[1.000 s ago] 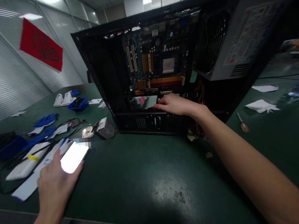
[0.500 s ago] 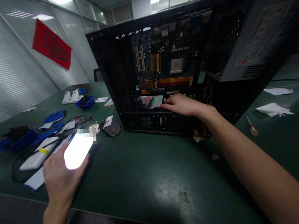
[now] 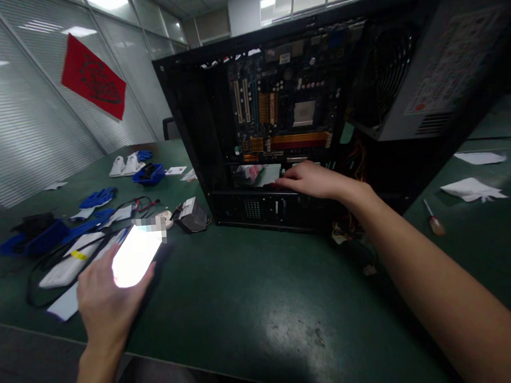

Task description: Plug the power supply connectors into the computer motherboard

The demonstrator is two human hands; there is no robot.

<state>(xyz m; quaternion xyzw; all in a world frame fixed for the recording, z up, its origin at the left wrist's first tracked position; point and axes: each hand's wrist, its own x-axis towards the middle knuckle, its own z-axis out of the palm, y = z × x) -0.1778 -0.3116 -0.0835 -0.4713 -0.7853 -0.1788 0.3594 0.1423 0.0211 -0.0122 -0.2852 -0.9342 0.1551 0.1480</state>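
In my left hand (image 3: 108,291) is a smartphone (image 3: 137,257), its screen glaring white, held between thumb and fingers above the table. An open computer case (image 3: 266,211) stands on the table with its inside facing me. My right hand (image 3: 310,178) reaches into its lower part, fingers bent and pressed together beside the drive bay opening. Something dark red shows at the fingertips, too small to name. Above that hand are the motherboard (image 3: 284,80) and a bare processor (image 3: 305,113). The power supply (image 3: 442,88) sits at the upper right of the case.
Left of the case lies a CPU cooler-like grey block (image 3: 192,214) with wires. Farther left are blue bins (image 3: 33,238), blue gloves (image 3: 98,198) and a white power strip (image 3: 71,265). A screwdriver (image 3: 435,221) and crumpled tissue (image 3: 472,189) lie to the right. Loose cables (image 3: 345,231) hang from the case.
The view has shifted slightly, so everything appears a little farther right. Both hands keep their grip and place relative to the phone and the case.
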